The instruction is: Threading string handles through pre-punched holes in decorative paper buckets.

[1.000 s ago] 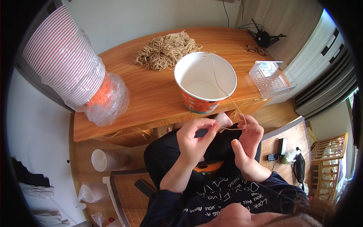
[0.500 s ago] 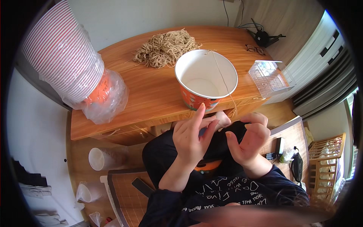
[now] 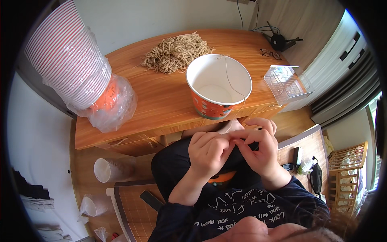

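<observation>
A large paper bucket (image 3: pixel 206 105), white inside and orange patterned outside, stands at the table's near edge. A thin tan string (image 3: pixel 228 76) is fixed at its far rim, crosses the opening and hangs over the near right rim toward my hands. My left hand (image 3: pixel 209 154) and my right hand (image 3: pixel 261 150) are in front of the bucket above my lap, fingertips pinched together and touching. The string's end runs in between these fingers, mostly hidden by them. A loose heap of the same tan string (image 3: pixel 176 52) lies behind the bucket to the left.
A tall stack of nested paper buckets (image 3: pixel 70 56) in clear plastic leans at the left of the wooden table (image 3: pixel 157 101). At the right are a clear plastic rack (image 3: pixel 286 84), eyeglasses (image 3: pixel 271 54) and a black router (image 3: pixel 278 41). A phone (image 3: pixel 152 200) lies lower left.
My hands have come together from apart, and their fingers have closed into pinches. The string over the bucket has gone from nearly straight to a slacker curve.
</observation>
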`<state>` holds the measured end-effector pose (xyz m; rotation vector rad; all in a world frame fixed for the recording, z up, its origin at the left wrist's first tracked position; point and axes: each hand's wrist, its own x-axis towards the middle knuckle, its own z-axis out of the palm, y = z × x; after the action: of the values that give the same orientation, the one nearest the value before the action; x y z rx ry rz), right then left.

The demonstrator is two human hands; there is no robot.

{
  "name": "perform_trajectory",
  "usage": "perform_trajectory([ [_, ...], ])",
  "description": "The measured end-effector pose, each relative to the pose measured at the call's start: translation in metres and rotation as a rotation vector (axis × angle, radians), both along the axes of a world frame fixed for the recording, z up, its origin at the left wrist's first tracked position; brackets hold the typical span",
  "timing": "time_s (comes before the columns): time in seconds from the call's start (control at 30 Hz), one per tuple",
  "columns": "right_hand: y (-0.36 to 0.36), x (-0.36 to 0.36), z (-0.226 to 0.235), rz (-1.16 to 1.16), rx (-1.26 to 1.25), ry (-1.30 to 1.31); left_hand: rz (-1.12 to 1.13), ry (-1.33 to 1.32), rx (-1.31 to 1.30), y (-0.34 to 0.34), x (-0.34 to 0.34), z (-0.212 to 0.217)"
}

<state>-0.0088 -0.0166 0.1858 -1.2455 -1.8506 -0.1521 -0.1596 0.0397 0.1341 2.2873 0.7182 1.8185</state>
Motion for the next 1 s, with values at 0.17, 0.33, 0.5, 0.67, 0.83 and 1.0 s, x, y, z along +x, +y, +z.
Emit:
perform_trajectory([
  [0.17,-0.001,0.007,0.001,0.014,0.064,0.026,-0.011,-0.014,0.029,-0.002,0.001,0.003],
  [0.33,-0.002,0.018,0.002,0.007,0.071,-0.094,0.091,0.079,0.082,-0.003,-0.001,0.007],
  [0.5,0.003,0.024,0.003,0.005,0.148,-0.291,0.097,0.087,0.066,-0.001,0.004,0.009],
  [0.67,0.015,0.026,0.015,0.106,0.098,-0.308,0.025,0.022,-0.004,0.008,0.009,0.011],
  [0.83,0.037,0.026,0.023,0.193,0.079,-0.225,-0.129,-0.098,-0.131,0.017,0.013,0.012],
  [1.0,0.051,0.021,0.023,0.203,0.091,-0.278,-0.168,-0.183,-0.362,0.019,0.012,0.007],
])
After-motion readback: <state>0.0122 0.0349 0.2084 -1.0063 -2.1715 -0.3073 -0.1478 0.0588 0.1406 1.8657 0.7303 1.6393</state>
